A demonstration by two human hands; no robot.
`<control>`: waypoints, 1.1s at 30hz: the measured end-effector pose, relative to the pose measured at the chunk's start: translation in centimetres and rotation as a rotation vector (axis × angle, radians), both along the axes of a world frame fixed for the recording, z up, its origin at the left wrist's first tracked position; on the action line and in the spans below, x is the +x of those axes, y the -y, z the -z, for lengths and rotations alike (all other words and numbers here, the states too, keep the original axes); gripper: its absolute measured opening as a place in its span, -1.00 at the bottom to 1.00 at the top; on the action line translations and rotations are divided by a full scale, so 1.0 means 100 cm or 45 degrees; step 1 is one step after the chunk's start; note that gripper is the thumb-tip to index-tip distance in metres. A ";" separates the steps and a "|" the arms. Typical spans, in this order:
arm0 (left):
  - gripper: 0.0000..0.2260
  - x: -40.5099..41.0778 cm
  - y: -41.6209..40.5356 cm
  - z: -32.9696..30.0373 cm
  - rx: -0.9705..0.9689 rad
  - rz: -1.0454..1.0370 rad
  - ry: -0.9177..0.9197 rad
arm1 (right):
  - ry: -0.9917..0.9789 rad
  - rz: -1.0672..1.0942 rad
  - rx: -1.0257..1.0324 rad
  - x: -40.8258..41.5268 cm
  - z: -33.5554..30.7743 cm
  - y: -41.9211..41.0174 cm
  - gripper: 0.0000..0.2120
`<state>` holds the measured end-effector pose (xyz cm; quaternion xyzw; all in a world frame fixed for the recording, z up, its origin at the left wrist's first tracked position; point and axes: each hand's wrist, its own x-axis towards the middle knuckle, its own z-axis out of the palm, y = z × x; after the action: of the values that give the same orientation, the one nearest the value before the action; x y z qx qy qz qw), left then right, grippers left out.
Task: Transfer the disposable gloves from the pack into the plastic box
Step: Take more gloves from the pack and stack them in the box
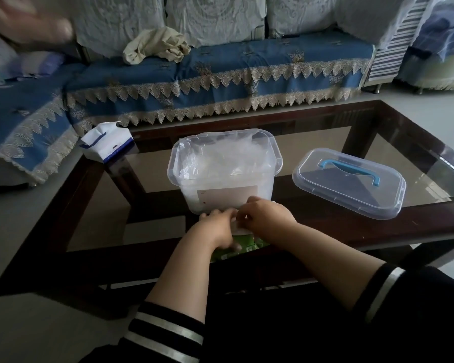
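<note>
The green pack (236, 247) is pinched at its top by the left hand (218, 224) and right hand (267, 214), and the box (224, 171), already full of gloves (220, 159), is found just past both hands.

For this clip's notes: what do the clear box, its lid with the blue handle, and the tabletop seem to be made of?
The clear rectangular storage box: translucent, slightly frosted plastic; filmy contents show through its walls.
The detached clear lid: glossy plastic with moulded clip tabs; its blue handle looks like opaque plastic.
The coffee table's top: probably glass in a dark, seemingly wooden frame; the legs and floor show through, with reflections.
</note>
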<state>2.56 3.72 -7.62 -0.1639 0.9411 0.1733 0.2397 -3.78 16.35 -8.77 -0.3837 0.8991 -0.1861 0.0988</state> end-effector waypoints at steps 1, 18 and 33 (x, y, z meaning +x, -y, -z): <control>-0.26 -0.001 0.001 0.001 -0.017 0.003 -0.002 | 0.056 0.035 -0.121 -0.002 -0.003 -0.003 -0.85; -0.38 -0.015 0.006 0.012 -0.028 0.114 -0.012 | 0.202 0.228 -0.723 0.004 -0.032 -0.012 -0.83; -0.26 -0.009 -0.004 0.018 -0.024 0.104 -0.072 | 0.272 0.058 -0.306 0.006 -0.048 -0.027 -0.39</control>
<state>1.69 4.17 -9.46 -0.1227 0.9550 0.1590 0.2184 -3.21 19.10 -3.97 -0.3504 0.8632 -0.3341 0.1430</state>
